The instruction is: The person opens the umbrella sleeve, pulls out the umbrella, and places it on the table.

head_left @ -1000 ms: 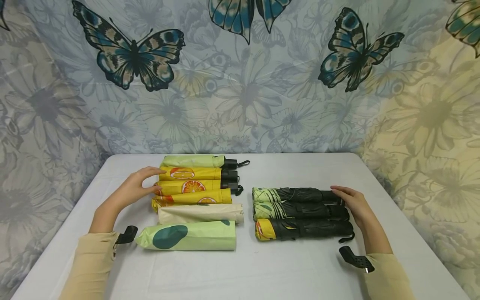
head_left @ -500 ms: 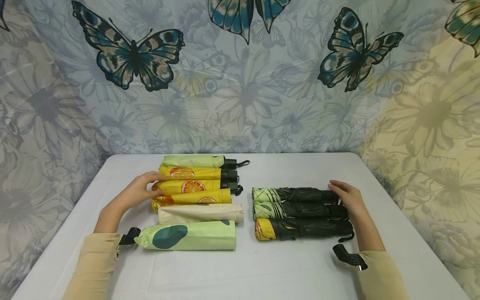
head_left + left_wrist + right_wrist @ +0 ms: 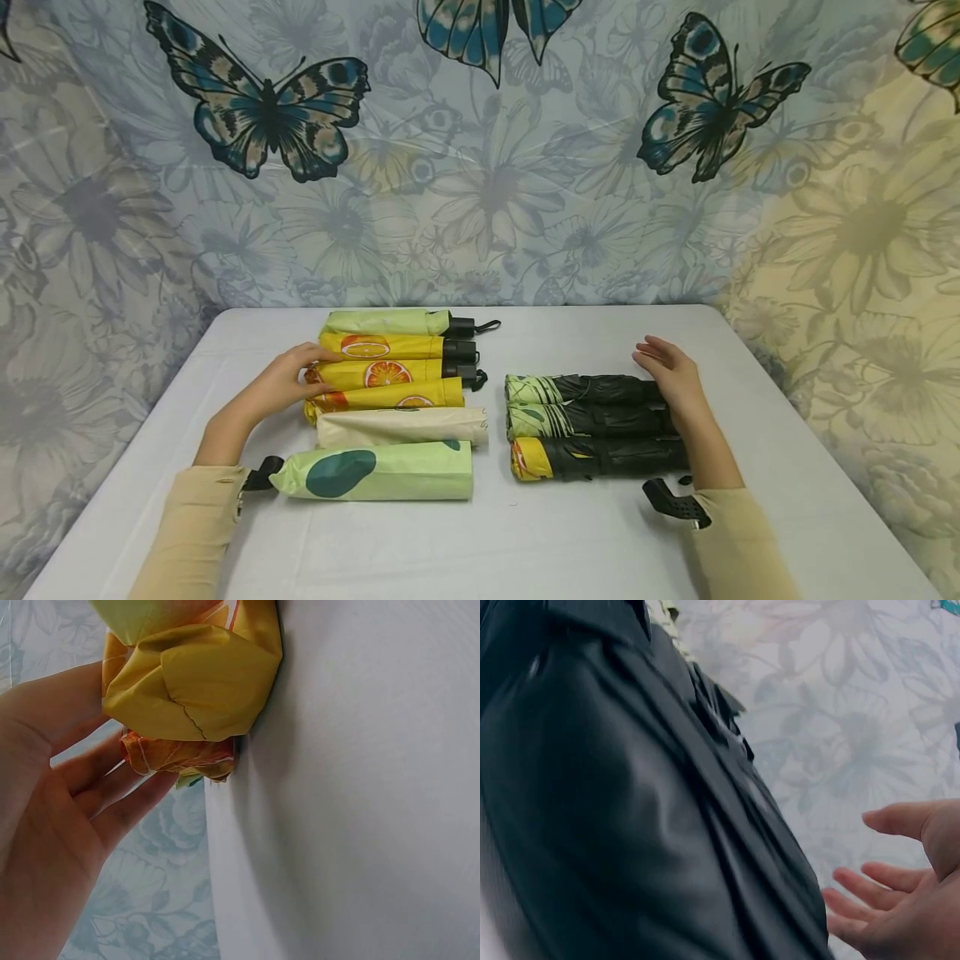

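Note:
Several folded umbrellas lie in a left-hand row, three of them yellow with orange-slice prints. My left hand (image 3: 283,385) is at their left end, thumb and fingers about the middle yellow umbrella (image 3: 386,372). In the left wrist view the fingers (image 3: 127,796) reach the crumpled orange end (image 3: 180,754), and the nearer yellow umbrella (image 3: 191,682) hides the thumb tip. My right hand (image 3: 675,375) is by the right end of the black umbrellas, fingers loosely extended and holding nothing. The rearmost black-and-green umbrella (image 3: 585,389) is nearest it; the forearm covers the handle ends.
A pale green umbrella (image 3: 386,322) lies at the back of the left row. A cream one (image 3: 401,427) and a green one with dark spots (image 3: 405,475) lie at its front. Beside the row are another black-and-green umbrella (image 3: 585,421) and a black-and-yellow one (image 3: 600,458).
My right hand has moved left and away from me, off the handle end of the rear black umbrella. My left hand has shifted slightly right, its thumb and index closer together. The umbrellas stay put.

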A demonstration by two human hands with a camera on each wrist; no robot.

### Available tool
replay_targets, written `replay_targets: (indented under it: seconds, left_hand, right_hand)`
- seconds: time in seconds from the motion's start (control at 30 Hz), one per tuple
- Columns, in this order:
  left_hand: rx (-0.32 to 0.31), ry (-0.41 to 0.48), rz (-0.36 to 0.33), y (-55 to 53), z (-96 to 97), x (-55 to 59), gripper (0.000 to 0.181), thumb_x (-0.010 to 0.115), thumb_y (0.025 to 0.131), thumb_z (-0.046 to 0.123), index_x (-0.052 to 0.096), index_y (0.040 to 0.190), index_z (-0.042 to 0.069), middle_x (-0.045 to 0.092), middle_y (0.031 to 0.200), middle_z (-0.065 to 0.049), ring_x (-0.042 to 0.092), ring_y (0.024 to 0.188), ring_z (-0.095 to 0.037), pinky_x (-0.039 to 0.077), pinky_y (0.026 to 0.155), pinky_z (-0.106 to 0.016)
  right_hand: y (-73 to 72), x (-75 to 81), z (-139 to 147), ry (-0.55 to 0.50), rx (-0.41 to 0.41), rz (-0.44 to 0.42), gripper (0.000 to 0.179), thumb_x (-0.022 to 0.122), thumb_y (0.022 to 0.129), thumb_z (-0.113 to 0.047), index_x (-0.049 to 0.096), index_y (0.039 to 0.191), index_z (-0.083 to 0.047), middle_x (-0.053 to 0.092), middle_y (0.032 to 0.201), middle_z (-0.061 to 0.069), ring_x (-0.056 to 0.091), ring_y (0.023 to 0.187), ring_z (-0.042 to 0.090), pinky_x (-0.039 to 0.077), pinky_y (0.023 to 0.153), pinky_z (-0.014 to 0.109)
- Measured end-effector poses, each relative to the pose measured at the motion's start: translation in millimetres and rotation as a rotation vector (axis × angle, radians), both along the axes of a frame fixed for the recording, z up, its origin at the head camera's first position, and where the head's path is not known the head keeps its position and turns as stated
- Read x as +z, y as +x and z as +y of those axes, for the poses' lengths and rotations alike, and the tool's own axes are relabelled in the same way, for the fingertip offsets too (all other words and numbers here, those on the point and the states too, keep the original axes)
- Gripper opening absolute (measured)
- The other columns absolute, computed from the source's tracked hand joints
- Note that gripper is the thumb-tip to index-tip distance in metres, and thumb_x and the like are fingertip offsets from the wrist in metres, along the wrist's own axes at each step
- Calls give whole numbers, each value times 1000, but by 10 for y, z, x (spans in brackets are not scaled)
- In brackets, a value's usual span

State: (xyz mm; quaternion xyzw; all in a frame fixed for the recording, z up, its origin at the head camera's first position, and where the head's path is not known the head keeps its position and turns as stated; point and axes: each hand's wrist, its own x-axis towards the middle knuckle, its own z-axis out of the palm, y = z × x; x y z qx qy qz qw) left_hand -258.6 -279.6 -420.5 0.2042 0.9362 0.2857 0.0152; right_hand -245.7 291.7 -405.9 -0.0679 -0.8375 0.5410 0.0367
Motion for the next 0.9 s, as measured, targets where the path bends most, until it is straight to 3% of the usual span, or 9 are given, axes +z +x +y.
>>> replay_targets:
  seconds: [0.03,0.1,0.17,0.23,0.3,0.63,0.9]
  left_hand:
    - [0,0,1,-2,0,-1,46,75,85,12,62,129,8,60,121,-17,54,95,-25,48,76,-37]
    - [1,-2,3,-2,3,-4,46,76,85,13,62,128,8,60,120,-17,54,94,-23,48,75,-36]
    - [3,-3,4,0,8,-4,46,76,84,13,62,128,8,60,119,-16,53,92,-22,47,74,-36]
    - [7,-4,4,3,11,-3,46,76,84,12,62,128,8,60,119,-16,52,92,-22,46,74,-36]
    - [8,-1,4,6,16,-1,45,76,84,11,62,127,8,60,118,-16,51,91,-22,46,74,-36]
    - [2,6,23,17,29,1,43,75,84,7,63,125,7,61,118,-15,50,89,-21,45,74,-34]
    - [0,7,44,6,22,-23,41,76,83,7,63,122,7,62,115,-12,51,92,-20,47,78,-36]
  right_hand:
    - [-4,8,-26,-9,10,-1,67,53,100,-35,28,152,0,41,150,26,46,104,-12,28,118,51]
    - [-13,24,-79,-23,35,-9,67,53,100,-36,28,152,-1,40,151,25,50,110,-6,26,119,53]
    - [-30,33,-133,-29,55,-15,67,53,100,-36,28,153,-1,39,152,24,52,124,11,24,119,55]
    - [-55,33,-187,-34,73,-22,67,53,101,-35,27,153,-2,39,152,23,44,136,28,23,119,57]
    - [-84,30,-242,-34,90,-25,67,53,101,-34,27,153,-1,39,152,23,37,141,37,22,119,58]
    - [-178,41,-552,-61,148,-20,65,55,100,-28,27,153,-3,39,152,23,34,143,37,21,120,58]
    - [-262,20,-844,-84,142,-24,61,57,99,-27,33,151,-4,44,149,21,34,143,36,26,119,54]
